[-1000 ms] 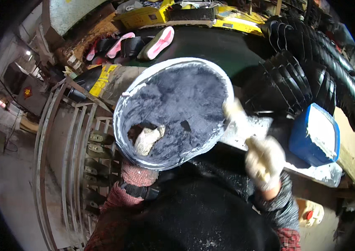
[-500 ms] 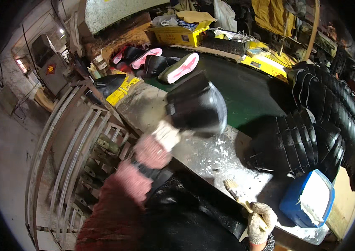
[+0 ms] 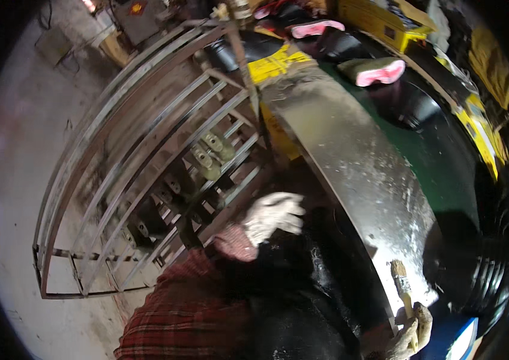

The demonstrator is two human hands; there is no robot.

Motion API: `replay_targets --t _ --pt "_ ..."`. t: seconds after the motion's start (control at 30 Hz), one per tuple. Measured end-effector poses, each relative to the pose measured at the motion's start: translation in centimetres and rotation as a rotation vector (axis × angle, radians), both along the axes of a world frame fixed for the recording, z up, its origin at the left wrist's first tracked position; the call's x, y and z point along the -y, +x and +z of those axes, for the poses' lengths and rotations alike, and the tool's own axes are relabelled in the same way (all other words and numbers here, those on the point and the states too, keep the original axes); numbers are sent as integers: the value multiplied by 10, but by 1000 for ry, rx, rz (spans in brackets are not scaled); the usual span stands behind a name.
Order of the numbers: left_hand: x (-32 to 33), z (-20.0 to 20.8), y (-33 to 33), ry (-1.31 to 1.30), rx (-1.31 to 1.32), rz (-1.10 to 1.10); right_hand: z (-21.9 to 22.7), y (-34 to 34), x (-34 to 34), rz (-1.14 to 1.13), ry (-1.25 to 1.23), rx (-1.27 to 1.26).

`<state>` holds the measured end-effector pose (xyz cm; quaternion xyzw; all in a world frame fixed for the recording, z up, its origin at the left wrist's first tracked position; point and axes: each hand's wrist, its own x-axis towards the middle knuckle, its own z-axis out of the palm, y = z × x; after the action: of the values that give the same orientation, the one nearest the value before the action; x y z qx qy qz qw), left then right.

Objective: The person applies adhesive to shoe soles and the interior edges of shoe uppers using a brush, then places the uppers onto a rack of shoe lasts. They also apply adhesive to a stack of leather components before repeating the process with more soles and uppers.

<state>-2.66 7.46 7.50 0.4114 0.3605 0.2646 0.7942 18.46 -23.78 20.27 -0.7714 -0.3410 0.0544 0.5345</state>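
Note:
My left hand (image 3: 275, 217), in a white knit glove below a red checked sleeve, hangs over my dark apron between the bench and a metal rack. It is slightly blurred, its fingers apart and holding nothing. My right hand (image 3: 412, 333), also gloved, grips a paintbrush (image 3: 401, 281) by its pale handle, bristles up, over the white-spotted near end of the bench (image 3: 350, 144). Beside it stands a blue tub (image 3: 467, 336) of white stuff, cut off by the frame's rim. A curved, glossy black piece (image 3: 413, 108) lies on the green surface next to a pink-soled shoe piece (image 3: 380, 72).
The metal rack (image 3: 146, 156) on the left holds several shoe lasts (image 3: 205, 157). Overlapping black curved pieces (image 3: 488, 279) are stacked at the right, in shadow. A yellow box (image 3: 380, 24) stands behind the bench, with more pink-soled pieces (image 3: 317, 28) near it.
The black piece has left my left hand and lies on the green surface. That hand has drawn back to my apron. My view has swung left; the brush stays in my right hand.

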Motion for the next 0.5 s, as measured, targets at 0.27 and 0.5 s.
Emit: replay_targets --t 0.27,0.5 --pt "-154 -94 -123 760 -924 410 18 -31 -58 39 -149 -2" --pt "-265 -131 -105 -6 -342 870 5 -38 -39 -159 -209 -103"
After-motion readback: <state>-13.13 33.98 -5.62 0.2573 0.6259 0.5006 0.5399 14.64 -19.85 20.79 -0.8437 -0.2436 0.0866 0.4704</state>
